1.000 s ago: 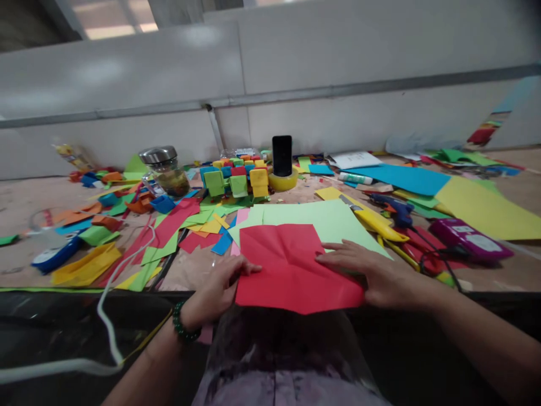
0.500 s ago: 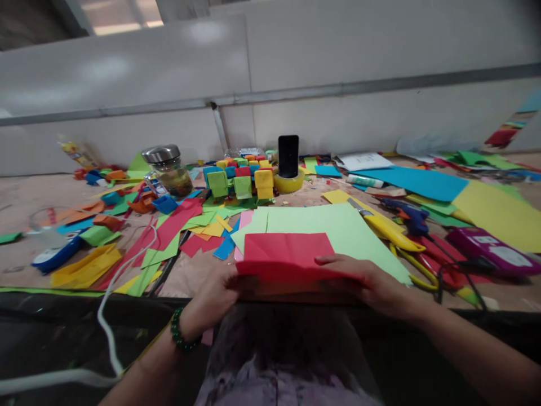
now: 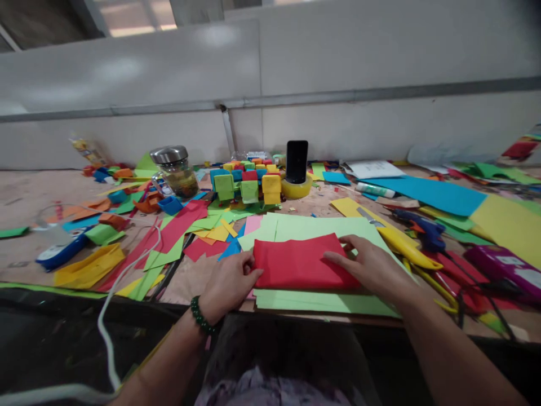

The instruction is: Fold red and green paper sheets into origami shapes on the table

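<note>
A folded piece of red paper (image 3: 296, 264) lies over a stack of light green sheets (image 3: 321, 301) at the table's front edge. My left hand (image 3: 231, 279) pinches its left end between thumb and fingers; a dark green bead bracelet circles that wrist. At the right end, my right hand (image 3: 372, 265) grips the same paper, thumb on top and fingers at the far edge. Just beyond the stack stand small folded paper chairs (image 3: 249, 189) in green, yellow, blue and red.
A black phone (image 3: 296, 162) stands in a yellow tape roll (image 3: 297, 188). To the left is a lidded glass jar (image 3: 177, 175) near scattered paper scraps. Yellow-handled scissors (image 3: 406, 248), a blue glue gun (image 3: 422, 230) and a purple device (image 3: 507, 270) lie right. A white cable (image 3: 105, 327) hangs left.
Both hands have brought the red paper forward and down onto the green sheets. It was tilted near the table edge and now lies flatter. The view has shifted slightly.
</note>
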Available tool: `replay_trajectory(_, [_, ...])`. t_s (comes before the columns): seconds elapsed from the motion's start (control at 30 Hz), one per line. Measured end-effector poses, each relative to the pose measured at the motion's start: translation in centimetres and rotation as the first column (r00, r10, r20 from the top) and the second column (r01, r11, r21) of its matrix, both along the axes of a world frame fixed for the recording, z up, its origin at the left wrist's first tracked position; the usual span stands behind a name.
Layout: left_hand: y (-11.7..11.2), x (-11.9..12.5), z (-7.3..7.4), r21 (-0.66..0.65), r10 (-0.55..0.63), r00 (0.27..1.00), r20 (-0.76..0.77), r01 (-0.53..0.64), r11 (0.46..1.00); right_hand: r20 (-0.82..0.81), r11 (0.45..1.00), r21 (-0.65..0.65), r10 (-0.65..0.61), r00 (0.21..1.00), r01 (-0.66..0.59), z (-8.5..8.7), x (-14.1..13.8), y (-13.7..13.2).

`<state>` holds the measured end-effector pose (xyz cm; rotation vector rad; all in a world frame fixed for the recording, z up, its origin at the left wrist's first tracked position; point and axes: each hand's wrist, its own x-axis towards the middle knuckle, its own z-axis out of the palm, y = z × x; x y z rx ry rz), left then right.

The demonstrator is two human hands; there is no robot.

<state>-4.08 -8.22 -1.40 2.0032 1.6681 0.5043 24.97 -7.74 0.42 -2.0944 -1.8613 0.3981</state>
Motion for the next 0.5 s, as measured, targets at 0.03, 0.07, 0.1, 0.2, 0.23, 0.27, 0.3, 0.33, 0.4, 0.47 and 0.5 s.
replay_trajectory(0.03, [0.0,0.0,0.2,0.004,-0.013,1.000,-0.015,0.013,1.000,-0.013,0.999,-0.020,-0.025,1.000,0.025,-0.2,0.0,0.3])
replay_trajectory(0.07, [0.0,0.0,0.3,0.008,-0.021,0.999,-0.033,0.021,1.000,-0.024,0.998,-0.045,-0.037,0.999,0.036,-0.5,0.0,0.5])
replay_trajectory(0.1, [0.0,0.0,0.5,0.009,-0.019,0.999,-0.048,0.019,1.000,-0.038,0.997,-0.064,-0.037,0.999,0.034,-0.8,0.0,0.7])
replay_trajectory(0.2, [0.2,-0.1,0.6,0.009,0.016,1.000,-0.018,-0.016,1.000,-0.133,0.997,-0.078,0.019,0.991,-0.029,-1.8,0.3,1.0])
replay_trajectory(0.23, [0.3,-0.1,0.6,0.009,0.024,1.000,0.001,-0.024,1.000,-0.173,0.997,-0.069,0.030,0.984,-0.042,-2.0,0.5,1.0])
replay_trajectory(0.27, [0.5,-0.1,0.6,0.014,0.032,0.999,0.012,-0.032,0.999,-0.213,0.997,-0.055,0.038,0.976,-0.051,-2.1,0.6,1.0])
replay_trajectory(0.3, [0.6,-0.1,0.5,0.018,0.038,0.999,0.010,-0.039,0.999,-0.249,0.997,-0.041,0.053,0.967,-0.066,-2.2,0.8,1.0])
replay_trajectory(0.33, [0.8,0.0,0.4,0.020,0.046,0.999,-0.006,-0.046,0.999,-0.274,0.995,-0.035,0.077,0.959,-0.090,-2.1,0.9,0.9])
replay_trajectory(0.4, [0.9,0.2,0.4,0.022,0.068,0.996,-0.062,-0.067,0.998,-0.286,0.989,-0.037,0.127,0.950,-0.144,-1.9,0.8,0.8])
replay_trajectory(0.47, [1.0,0.3,0.4,0.039,0.072,0.991,-0.109,-0.068,0.997,-0.257,0.983,-0.046,0.162,0.953,-0.180,-1.6,0.6,0.7])
replay_trajectory(0.5, [1.0,0.4,0.3,0.048,0.066,0.991,-0.118,-0.061,0.997,-0.231,0.984,-0.036,0.165,0.959,-0.177,-1.5,0.5,0.6])
